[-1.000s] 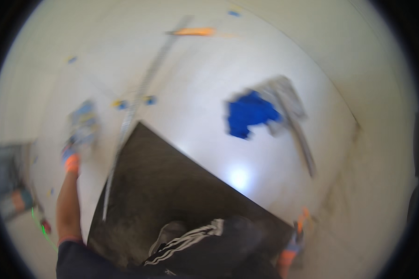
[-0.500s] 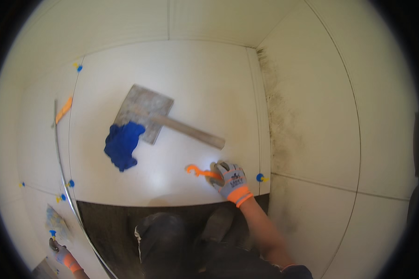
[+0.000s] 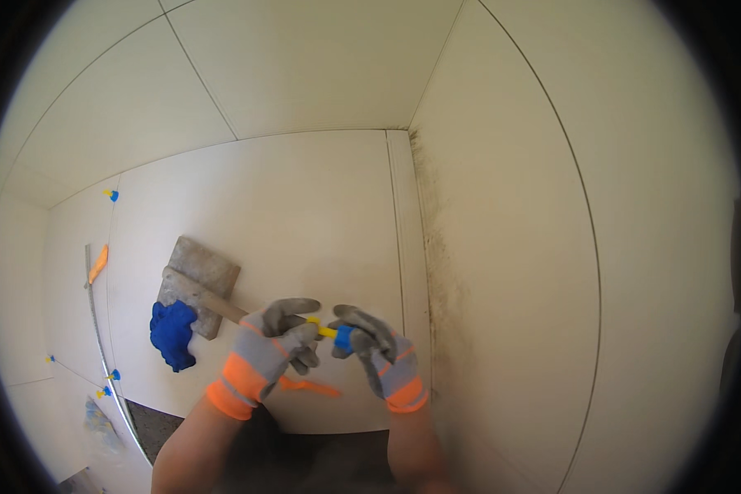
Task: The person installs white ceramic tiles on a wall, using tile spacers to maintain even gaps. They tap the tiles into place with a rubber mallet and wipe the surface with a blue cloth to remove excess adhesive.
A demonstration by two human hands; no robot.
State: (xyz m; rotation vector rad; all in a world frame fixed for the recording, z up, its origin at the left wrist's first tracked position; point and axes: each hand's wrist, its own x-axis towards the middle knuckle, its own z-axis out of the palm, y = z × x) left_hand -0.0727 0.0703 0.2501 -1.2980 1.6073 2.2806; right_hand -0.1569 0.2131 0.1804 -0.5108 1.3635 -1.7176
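Now pinching a small plastic piece (image 3: 342,337) over smooth pale tile (image 3: 305,206) — with closed grip of left hand (image 3: 278,339) at yellow stem (image 3: 327,332) and right hand (image 3: 374,344) at blue cap (image 3: 345,340) — near smeared flat trowel (image 3: 204,267) and crumpled blue cloth (image 3: 173,333), well apart from a see-through bag (image 3: 104,432) of blurred bluish bits (image 3: 97,414).

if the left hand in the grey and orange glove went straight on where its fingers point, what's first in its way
The left hand would most likely meet the small plastic piece with yellow stem and blue cap, then the right hand in its matching glove; it may be touching the stem.
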